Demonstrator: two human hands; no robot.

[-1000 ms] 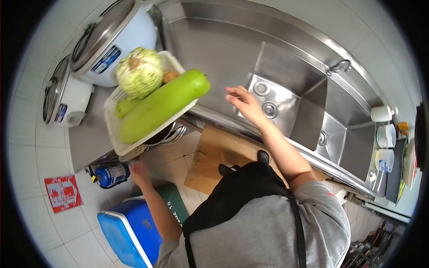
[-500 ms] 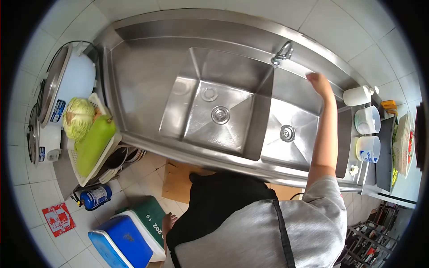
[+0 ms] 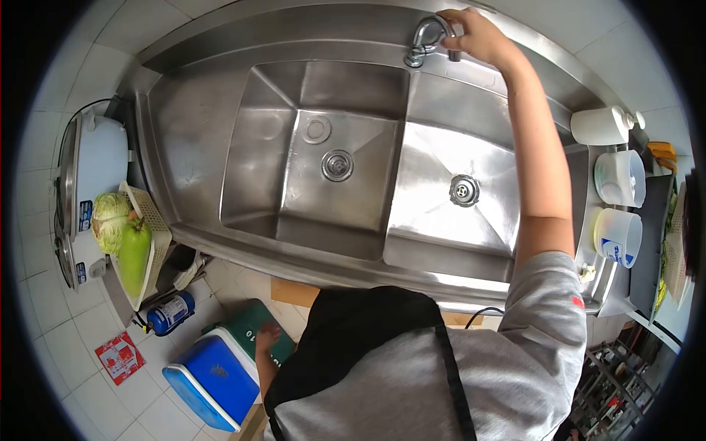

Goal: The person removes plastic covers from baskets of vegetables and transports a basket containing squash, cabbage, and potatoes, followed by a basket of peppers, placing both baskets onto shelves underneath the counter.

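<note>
At the back rim of the double steel sink, my right hand holds the curved chrome faucet near its spout, thumb and fingers around it. The spout points down over the right basin's back edge. Both basins show bare drains. My left hand hangs low at my left side, fingers apart and holding nothing, above a green box lid.
On the left, a basket holds a cabbage and a green gourd. A blue cooler and a fire extinguisher stand below. A white pump bottle and plastic tubs line the right.
My right hand has moved from beside the faucet up onto its spout. The spout has swung rightward. My left hand has risen slightly, and the view has shifted.
</note>
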